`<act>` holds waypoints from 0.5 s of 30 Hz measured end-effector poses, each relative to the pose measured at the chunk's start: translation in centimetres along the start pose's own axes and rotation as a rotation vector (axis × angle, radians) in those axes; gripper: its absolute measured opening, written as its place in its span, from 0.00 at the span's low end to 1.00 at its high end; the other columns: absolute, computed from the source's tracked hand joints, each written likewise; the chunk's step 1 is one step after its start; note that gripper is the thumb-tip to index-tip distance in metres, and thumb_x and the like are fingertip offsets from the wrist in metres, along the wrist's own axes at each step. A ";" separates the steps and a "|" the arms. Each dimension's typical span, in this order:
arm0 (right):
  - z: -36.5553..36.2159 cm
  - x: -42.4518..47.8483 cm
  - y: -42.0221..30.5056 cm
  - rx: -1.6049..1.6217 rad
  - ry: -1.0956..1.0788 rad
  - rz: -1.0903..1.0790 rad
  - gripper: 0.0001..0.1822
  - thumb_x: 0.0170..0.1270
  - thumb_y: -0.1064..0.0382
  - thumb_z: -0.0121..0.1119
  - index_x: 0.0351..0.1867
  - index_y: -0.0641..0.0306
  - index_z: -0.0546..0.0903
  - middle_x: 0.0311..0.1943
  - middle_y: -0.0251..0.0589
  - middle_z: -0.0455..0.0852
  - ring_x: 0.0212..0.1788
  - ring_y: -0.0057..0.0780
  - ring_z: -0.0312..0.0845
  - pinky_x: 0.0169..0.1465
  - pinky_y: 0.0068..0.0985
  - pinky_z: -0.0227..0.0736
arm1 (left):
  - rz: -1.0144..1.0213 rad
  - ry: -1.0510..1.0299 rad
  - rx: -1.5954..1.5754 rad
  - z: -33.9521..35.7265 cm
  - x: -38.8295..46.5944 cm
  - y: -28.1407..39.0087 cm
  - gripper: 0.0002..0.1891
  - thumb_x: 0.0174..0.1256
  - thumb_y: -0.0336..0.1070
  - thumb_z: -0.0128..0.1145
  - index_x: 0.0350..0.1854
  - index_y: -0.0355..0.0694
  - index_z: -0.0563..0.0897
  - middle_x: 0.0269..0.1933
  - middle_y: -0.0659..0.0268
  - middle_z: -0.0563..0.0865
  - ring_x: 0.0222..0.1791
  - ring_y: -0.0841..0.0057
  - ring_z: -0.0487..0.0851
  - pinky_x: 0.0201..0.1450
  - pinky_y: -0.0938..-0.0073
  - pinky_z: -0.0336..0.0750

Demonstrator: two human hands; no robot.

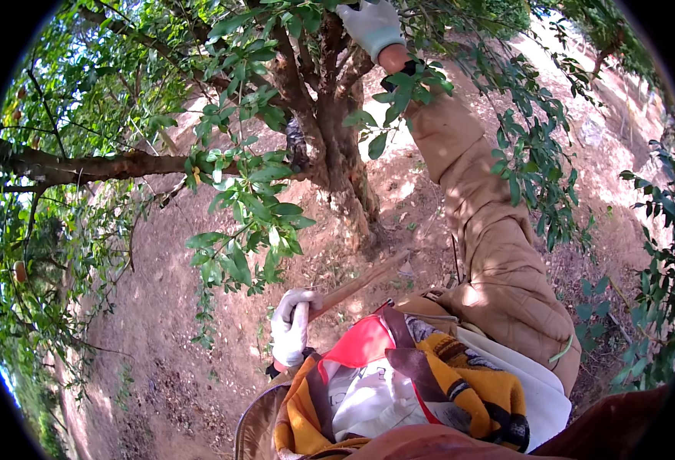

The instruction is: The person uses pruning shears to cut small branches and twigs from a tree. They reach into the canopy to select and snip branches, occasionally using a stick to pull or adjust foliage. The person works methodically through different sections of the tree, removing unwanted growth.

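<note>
My left hand [292, 329], in a white work glove, is closed around a wooden pole [363, 282] low in front of my body. The pole slants up and to the right, towards the foot of a tree. My right hand [373, 26], also gloved, is raised high at the top edge of the view, among leaves and branches. Its fingers are partly cut off by the edge and foliage, so whether they grip anything is hidden. Just below that hand and to its left stands the tree's forked trunk [343, 149]. A leafy twig [409, 92] crosses my right wrist.
A thick branch [113, 167] runs out left from the trunk. Leafy shoots [251, 213] hang before it, and more foliage [530, 155] droops at right. A small orange-brown fruit [20, 271] hangs far left. Bare, littered soil [159, 322] slopes beneath.
</note>
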State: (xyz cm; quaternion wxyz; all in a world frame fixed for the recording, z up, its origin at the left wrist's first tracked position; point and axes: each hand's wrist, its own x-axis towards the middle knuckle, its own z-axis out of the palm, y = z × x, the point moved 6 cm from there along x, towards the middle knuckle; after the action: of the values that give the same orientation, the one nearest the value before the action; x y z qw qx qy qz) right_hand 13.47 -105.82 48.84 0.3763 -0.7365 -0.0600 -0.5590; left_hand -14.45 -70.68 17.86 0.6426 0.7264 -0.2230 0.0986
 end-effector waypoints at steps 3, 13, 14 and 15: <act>0.0 -0.1 -0.2 -0.001 0.077 -0.037 0.18 0.64 0.49 0.67 0.46 0.60 0.86 0.39 0.58 0.90 0.46 0.60 0.86 0.50 0.49 0.79 | -0.026 0.025 -0.042 0.0 0.0 -0.6 0.09 0.81 0.28 0.48 0.51 0.36 0.82 0.39 0.60 0.86 0.40 0.73 0.84 0.51 0.69 0.80; -0.2 -0.3 0.3 -0.068 0.160 0.020 0.17 0.66 0.49 0.65 0.44 0.60 0.86 0.39 0.58 0.90 0.43 0.59 0.86 0.48 0.49 0.79 | -0.075 0.064 -0.041 0.0 0.1 -0.6 0.08 0.79 0.24 0.49 0.49 0.35 0.83 0.40 0.61 0.86 0.40 0.74 0.85 0.50 0.70 0.80; -0.5 -0.2 0.7 0.040 0.205 -0.007 0.17 0.67 0.49 0.65 0.44 0.61 0.86 0.39 0.58 0.90 0.42 0.59 0.87 0.47 0.48 0.79 | -0.046 0.060 -0.023 0.0 0.2 -0.4 0.08 0.80 0.26 0.49 0.49 0.36 0.83 0.39 0.62 0.86 0.39 0.74 0.84 0.49 0.70 0.79; -0.9 -0.3 0.7 0.148 0.246 -0.030 0.17 0.67 0.49 0.64 0.44 0.61 0.85 0.39 0.57 0.90 0.41 0.58 0.87 0.46 0.48 0.79 | -0.023 0.057 -0.003 0.1 0.2 -0.2 0.09 0.80 0.27 0.48 0.50 0.37 0.83 0.38 0.62 0.85 0.39 0.74 0.83 0.48 0.70 0.79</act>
State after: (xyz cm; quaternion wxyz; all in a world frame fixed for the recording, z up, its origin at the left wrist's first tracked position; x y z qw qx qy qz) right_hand 13.04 -106.72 48.31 0.4258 -0.6317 -0.0656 -0.6445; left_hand -14.16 -70.82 17.78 0.6507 0.7250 -0.1964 0.1113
